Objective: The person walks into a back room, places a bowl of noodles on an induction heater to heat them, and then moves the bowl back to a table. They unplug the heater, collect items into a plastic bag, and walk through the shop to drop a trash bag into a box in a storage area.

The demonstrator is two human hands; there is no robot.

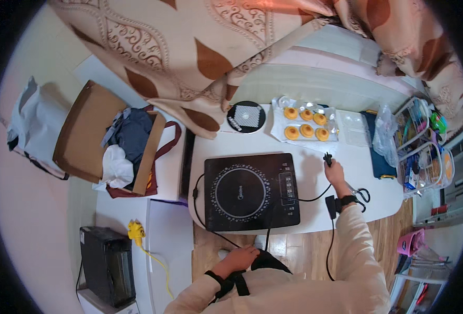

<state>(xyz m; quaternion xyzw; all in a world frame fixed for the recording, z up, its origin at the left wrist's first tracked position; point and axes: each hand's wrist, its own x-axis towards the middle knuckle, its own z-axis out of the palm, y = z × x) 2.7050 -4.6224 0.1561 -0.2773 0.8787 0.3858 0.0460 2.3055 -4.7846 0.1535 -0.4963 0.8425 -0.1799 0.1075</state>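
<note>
My right hand (335,174) is closed on a black power plug (327,158), prongs pointing away from me, above the right side of the white table. Its black cord (315,199) loops back over a black induction cooktop (242,192), which lies flat at the table's front. My left hand (243,259) is low, off the table's front edge, with fingers curled. Another stretch of cord from the cooktop's left side runs down to it; whether the fingers grip it is hidden. Black-handled scissors (363,195) lie beside my right wrist, partly covered by it.
Behind the cooktop are a round black-and-white mat (246,117) and a clear tray (280,132) of several yellow pastries (306,130). Wire baskets (422,144) stand at right. An open cardboard box (79,138) with clothes, a yellow power strip (135,230) and a black appliance (106,267) are left.
</note>
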